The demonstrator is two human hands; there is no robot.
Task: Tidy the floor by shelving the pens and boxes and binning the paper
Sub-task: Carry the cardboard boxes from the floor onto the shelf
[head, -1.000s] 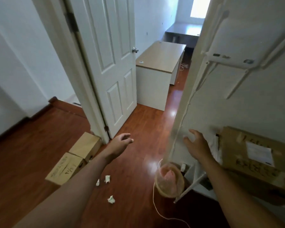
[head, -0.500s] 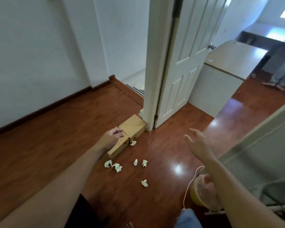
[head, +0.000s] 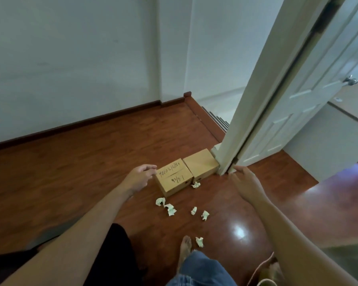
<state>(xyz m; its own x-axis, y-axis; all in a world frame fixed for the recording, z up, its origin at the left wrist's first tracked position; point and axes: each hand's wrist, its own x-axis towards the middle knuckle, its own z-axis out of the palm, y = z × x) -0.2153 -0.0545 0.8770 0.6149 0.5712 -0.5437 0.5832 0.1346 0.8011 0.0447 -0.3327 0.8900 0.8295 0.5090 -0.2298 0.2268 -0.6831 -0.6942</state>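
Observation:
Two cardboard boxes lie side by side on the wooden floor by the door frame: a handwritten box [head: 174,178] on the left and a plain box [head: 202,166] on the right. My left hand [head: 140,178] hovers at the left edge of the handwritten box, fingers loosely curled, holding nothing. My right hand [head: 246,182] is spread open to the right of the plain box, near the foot of the frame. Several crumpled paper scraps lie in front of the boxes, such as a paper ball [head: 170,209] and another paper ball [head: 199,241] by my foot.
A white door frame [head: 254,100] and an open white door [head: 310,100] rise at the right. White walls with a dark skirting board [head: 74,126] close the left. Stairs [head: 219,120] drop behind the boxes. A basket rim [head: 265,273] shows at bottom right.
My view has swung left and down, away from the shelf and basket toward the boxes. Both hands have come closer to the boxes, the left one at the handwritten box's edge.

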